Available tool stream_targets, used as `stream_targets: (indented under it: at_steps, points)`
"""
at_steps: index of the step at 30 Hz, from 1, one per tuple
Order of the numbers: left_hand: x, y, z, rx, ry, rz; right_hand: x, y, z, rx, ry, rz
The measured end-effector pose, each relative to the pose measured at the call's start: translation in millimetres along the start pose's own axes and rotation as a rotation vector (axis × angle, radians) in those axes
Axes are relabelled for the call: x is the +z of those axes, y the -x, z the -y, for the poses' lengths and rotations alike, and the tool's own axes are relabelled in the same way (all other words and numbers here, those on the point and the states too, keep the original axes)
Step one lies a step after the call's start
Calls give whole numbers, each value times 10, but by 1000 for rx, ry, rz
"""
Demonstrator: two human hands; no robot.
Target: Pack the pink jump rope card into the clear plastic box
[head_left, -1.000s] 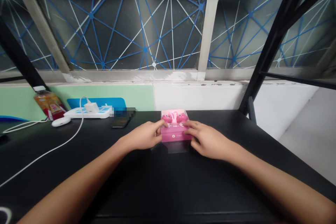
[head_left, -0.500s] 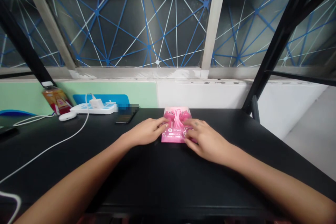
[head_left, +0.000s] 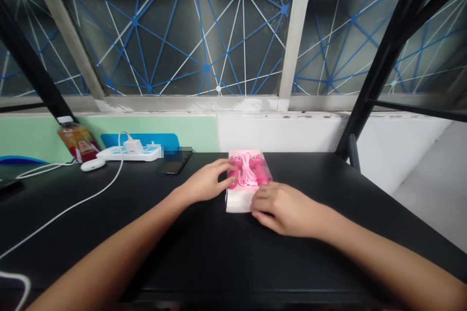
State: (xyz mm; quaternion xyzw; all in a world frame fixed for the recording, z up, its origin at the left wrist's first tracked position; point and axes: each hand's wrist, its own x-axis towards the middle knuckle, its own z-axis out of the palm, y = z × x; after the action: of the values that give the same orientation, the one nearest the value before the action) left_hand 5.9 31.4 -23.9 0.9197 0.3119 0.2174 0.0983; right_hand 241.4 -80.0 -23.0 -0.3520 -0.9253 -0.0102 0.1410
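One head-worn camera looks forward and down from close above the black desk (head_left: pixel 204 252), facing the line-patterned window (head_left: pixel 182 34) at 12 o'clock.

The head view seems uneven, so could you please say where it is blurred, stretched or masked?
In the head view, the right hand looks slightly smeared; the black posts splay outward, probably lens stretch; blocky pixels mask part of the dark flat device.
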Motion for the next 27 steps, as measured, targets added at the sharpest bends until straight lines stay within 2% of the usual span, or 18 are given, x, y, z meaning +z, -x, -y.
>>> stream_targets:
  at_steps: [3, 7, 12, 16, 17, 19, 23, 25, 27]
  points:
    - [32, -39, -15, -64, -15, -7, -98, 22, 55, -21, -56, 101]
    - [66, -119, -35, -115, -11, -64, -214, 76, 131, -23, -154, 128]
    - [86, -213, 38, -257, 49, -107, -222, 151, 304, -177, -549, 286]
    - [108, -220, 117, -242, 10, -124, -264, 168, 344, -198, -784, 350]
    - [112, -208, 128, -235, -2, -111, -293, 159, 326, -168, -804, 333]
    - [113, -172, 136, -216, -27, -64, -349, 129, 258, -57, -743, 211]
    - [75, -78, 85, -154, -52, 2, -357, 74, 30, 227, -233, -167]
    - [20, -29, 23, -130, -64, -42, -300, 69, -90, 314, -38, -211]
    - [-62, 23, -59, -127, -106, -126, -233, 78, -180, 349, 34, -194]
